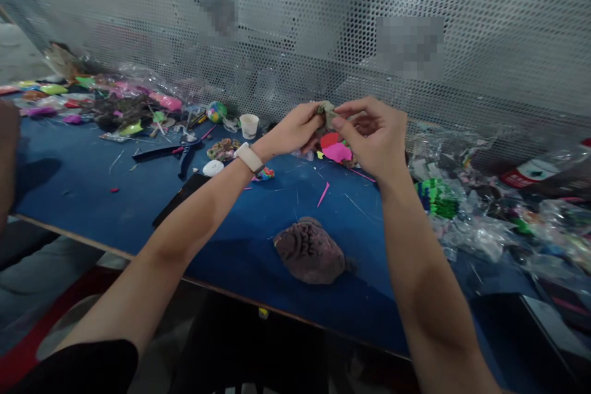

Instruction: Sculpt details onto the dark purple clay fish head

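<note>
A small grey-green lump (pixel 327 112) is pinched between both hands above the back part of the blue table. My left hand (pixel 302 126), with a pale band on its wrist, closes its fingers on the lump's left side. From the right, the thumb and fingertips of my right hand (pixel 373 132) pinch the same lump. Just below the hands lie pieces of pink clay (pixel 337 152) and red clay (pixel 329 139). A brown clay fish (pixel 314 251) with scale marks rests nearer the front edge, touched by neither hand.
Pliers (pixel 183 154), a paper cup (pixel 249 125) and a multicoloured ball (pixel 217 112) stand at the back left. A pink tool (pixel 323 194) lies mid-table. Plastic wrappers and a bottle (pixel 545 171) crowd the right. Another person's arm (pixel 8 157) shows at the left edge.
</note>
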Demonstrator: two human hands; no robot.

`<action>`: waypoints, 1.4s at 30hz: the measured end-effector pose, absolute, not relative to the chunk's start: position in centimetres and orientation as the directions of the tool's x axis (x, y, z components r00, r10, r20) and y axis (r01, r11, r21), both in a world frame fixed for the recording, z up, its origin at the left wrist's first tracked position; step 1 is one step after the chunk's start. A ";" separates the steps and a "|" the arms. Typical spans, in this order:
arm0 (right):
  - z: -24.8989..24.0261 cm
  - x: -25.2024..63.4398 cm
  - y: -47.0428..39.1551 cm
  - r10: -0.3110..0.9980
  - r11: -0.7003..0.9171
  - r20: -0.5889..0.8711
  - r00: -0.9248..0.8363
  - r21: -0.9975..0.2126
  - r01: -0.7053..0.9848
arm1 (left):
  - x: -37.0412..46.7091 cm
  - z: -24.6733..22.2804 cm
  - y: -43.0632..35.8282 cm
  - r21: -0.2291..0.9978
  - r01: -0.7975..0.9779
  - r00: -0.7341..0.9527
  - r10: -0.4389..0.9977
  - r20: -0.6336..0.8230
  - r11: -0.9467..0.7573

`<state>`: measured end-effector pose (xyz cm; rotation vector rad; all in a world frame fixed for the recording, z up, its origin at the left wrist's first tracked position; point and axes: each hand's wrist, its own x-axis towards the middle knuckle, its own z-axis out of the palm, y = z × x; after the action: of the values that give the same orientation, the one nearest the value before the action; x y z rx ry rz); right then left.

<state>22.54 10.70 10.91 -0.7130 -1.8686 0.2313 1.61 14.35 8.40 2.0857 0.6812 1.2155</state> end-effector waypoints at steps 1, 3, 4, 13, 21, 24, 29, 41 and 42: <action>10.9 22.5 10.7 0.583 0.800 0.770 -0.257 -0.491 0.344 | 1.6 8.5 14.1 0.751 0.097 0.457 0.700 0.549 -0.653; 10.9 22.5 10.8 0.611 0.789 0.743 -0.275 -0.539 0.296 | 1.7 8.7 13.5 0.799 0.035 0.488 0.708 0.510 -0.600; 10.9 22.5 11.0 0.625 0.780 0.726 -0.286 -0.561 0.278 | 1.7 8.9 13.2 0.819 0.005 0.502 0.710 0.494 -0.573; 10.9 23.2 11.0 0.654 0.751 0.669 -0.353 -0.521 0.405 | 1.1 9.6 12.2 0.819 -0.022 0.633 0.626 0.455 -0.574; 11.1 22.5 10.0 0.554 0.793 0.754 -0.354 -0.347 0.501 | 1.7 8.8 12.4 0.774 0.004 0.549 0.649 0.527 -0.633; 10.7 22.4 10.4 0.565 0.780 0.777 -0.278 -0.394 0.486 | 1.5 8.8 12.7 0.769 0.010 0.527 0.657 0.539 -0.639; 10.7 22.4 10.6 0.553 0.795 0.790 -0.265 -0.405 0.452 | 0.7 9.1 13.0 0.714 0.023 0.553 0.604 0.574 -0.700; 11.6 22.3 9.3 0.696 0.717 0.629 -0.346 -0.576 0.393 | 0.1 7.7 15.3 0.714 0.098 0.443 0.673 0.592 -0.693; 11.6 22.2 9.2 0.703 0.711 0.612 -0.361 -0.593 0.379 | 0.3 7.8 15.3 0.711 0.100 0.408 0.680 0.609 -0.696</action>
<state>22.15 9.17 11.57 -0.8292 -1.9876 0.4400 0.31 15.26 7.78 2.0800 0.6607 1.2848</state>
